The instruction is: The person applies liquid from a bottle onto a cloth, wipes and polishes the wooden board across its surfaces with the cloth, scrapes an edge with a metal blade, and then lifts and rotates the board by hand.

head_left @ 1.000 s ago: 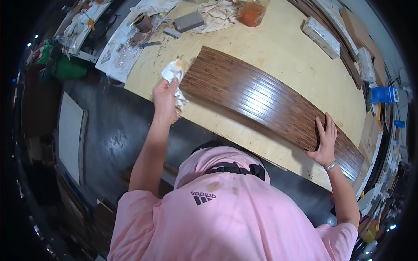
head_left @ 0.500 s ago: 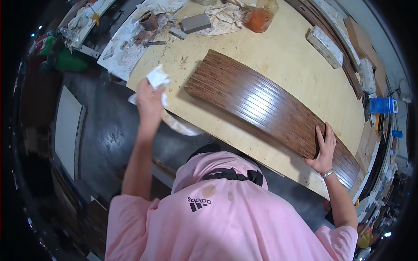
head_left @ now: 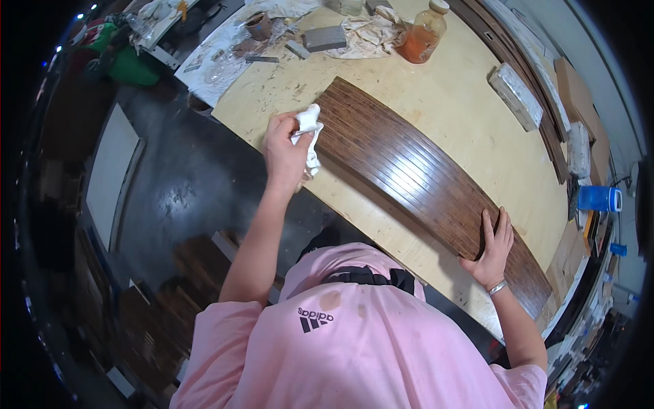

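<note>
Left hand (head_left: 285, 146) grips a crumpled white cloth (head_left: 308, 121) at the left end of a long brown wooden board (head_left: 388, 146), near the pale worktop (head_left: 449, 102)'s front edge; right hand (head_left: 492, 253) spread open atop. Top looks finished, end apparently unfinished.

Beside a pale worktable (head_left: 443, 109) we find a dark grey floor (head_left: 194, 160), dully reflecting light; at upper left we note a second table (head_left: 163, 56), its top cluttered, and along the dark left rim, small bright lights (head_left: 59, 49).
</note>
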Action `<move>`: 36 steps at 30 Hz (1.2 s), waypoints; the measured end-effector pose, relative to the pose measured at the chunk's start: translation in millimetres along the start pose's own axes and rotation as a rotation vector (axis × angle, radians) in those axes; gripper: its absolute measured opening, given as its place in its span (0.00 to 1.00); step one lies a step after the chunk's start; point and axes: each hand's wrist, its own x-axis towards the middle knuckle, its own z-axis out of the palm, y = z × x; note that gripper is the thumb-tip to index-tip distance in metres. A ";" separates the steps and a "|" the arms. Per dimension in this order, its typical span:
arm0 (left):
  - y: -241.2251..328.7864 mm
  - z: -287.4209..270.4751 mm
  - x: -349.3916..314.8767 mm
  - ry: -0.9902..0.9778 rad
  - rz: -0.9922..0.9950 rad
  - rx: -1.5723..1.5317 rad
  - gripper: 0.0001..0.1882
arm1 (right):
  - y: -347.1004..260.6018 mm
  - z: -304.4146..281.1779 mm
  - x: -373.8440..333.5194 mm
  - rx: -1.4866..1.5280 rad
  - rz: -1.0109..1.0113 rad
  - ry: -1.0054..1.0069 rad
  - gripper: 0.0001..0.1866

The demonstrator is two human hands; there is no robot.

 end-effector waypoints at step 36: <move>-26.2 -16.5 30.6 -0.158 -0.732 -0.540 0.14 | -2.8 -5.9 3.5 0.103 0.045 -0.053 0.59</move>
